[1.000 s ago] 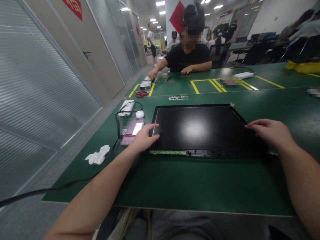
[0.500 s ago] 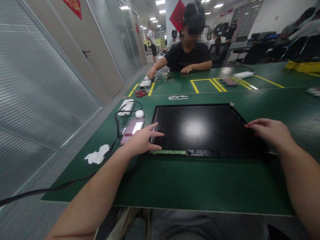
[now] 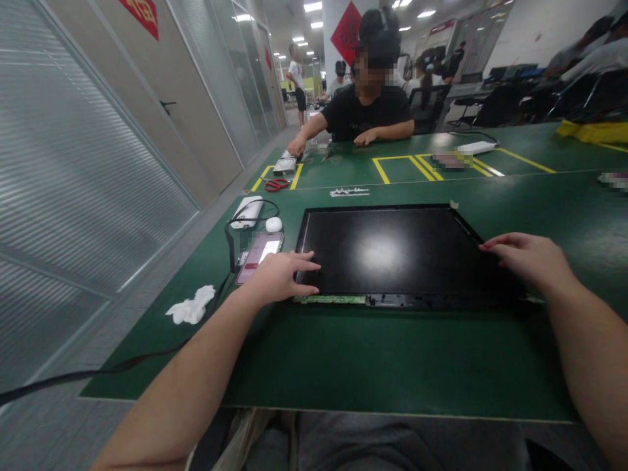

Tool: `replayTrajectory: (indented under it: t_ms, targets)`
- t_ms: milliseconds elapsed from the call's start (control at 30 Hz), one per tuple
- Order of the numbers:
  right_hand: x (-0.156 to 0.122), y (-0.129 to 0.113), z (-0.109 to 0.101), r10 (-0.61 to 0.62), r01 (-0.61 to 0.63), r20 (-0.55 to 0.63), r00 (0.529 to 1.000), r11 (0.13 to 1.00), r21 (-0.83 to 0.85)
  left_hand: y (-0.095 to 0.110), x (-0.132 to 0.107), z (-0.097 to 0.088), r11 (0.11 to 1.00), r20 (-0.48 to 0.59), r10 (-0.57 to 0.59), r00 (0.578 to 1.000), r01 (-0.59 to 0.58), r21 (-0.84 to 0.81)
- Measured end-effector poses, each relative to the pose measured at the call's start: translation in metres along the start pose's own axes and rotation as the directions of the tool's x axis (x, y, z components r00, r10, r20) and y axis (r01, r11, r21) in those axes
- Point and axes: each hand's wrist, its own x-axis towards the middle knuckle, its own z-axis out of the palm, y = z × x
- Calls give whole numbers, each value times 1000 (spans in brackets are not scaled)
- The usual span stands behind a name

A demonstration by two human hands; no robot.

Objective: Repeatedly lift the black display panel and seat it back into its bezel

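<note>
- Black panel (image 3: 385,252): rectangular, smooth dark face up, bright glare patch mid-face.
- Lies on green surface (image 3: 383,356), long side facing the wearer.
- Thin black rim (image 3: 377,208) along far edge.
- Near edge: narrow green circuit strip (image 3: 333,299) at left, black strip (image 3: 422,302) right of it.
- Small pale tab (image 3: 454,205), far right corner.

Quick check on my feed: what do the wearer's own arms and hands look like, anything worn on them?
The left hand and right hand are ungloved, with no ring, watch or bracelet visible. The left forearm and right forearm are bare, without visible sleeves, attached cables or clear markings. Upper arms are out of view.
</note>
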Motion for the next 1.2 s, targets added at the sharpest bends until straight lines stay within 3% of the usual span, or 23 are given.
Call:
replayTrajectory:
  t_ms: [167,400,500,700,1200]
  targets:
    - [-3,-5,-1,10,-11,-25,1000,1000,-8,-1,0,0,998,13,23,1000,-24,54]
    - [-1,-2,-1,0,0,-13,1000,1000,-13,-1,0,1,1000,-3,16,1000,-16,1]
    - [5,5,1,-17,17,7,1000,1000,-18,0,1,1,996,24,33,999,-35,86]
    - [10,11,4,-35,35,-20,999,999,-33,-3,2,-4,917,219,93,971,-169,361]
    - [1,-1,-1,27,-28,-12,1000,999,-44,0,-1,-3,871,237,108,965,-207,445]
